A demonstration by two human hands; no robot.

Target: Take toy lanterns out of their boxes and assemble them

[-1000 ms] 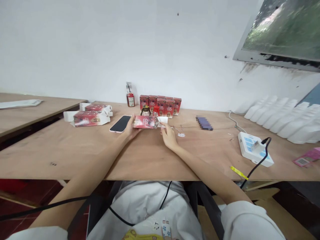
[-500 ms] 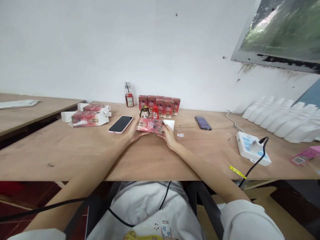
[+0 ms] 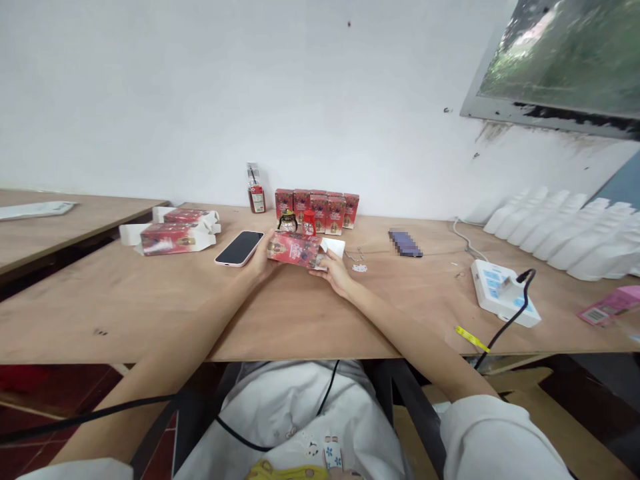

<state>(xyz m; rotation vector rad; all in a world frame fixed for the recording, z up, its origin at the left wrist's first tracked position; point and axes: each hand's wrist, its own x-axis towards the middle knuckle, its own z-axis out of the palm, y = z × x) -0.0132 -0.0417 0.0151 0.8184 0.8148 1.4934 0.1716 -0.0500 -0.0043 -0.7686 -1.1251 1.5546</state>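
Wooden table (image 3: 300, 317) under outstretched arms (image 3: 410, 333); hands (image 3: 338, 273) gripping red carton (image 3: 293, 249) at opposite ends.

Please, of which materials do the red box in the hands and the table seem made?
Red box: likely thin printed card, perhaps lightly glossy; its open end shows a white flap. Table: plywood or similar wood board, apparently, dull brown with faint grain.

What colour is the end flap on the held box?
The end flap is white, seen best in the head view.
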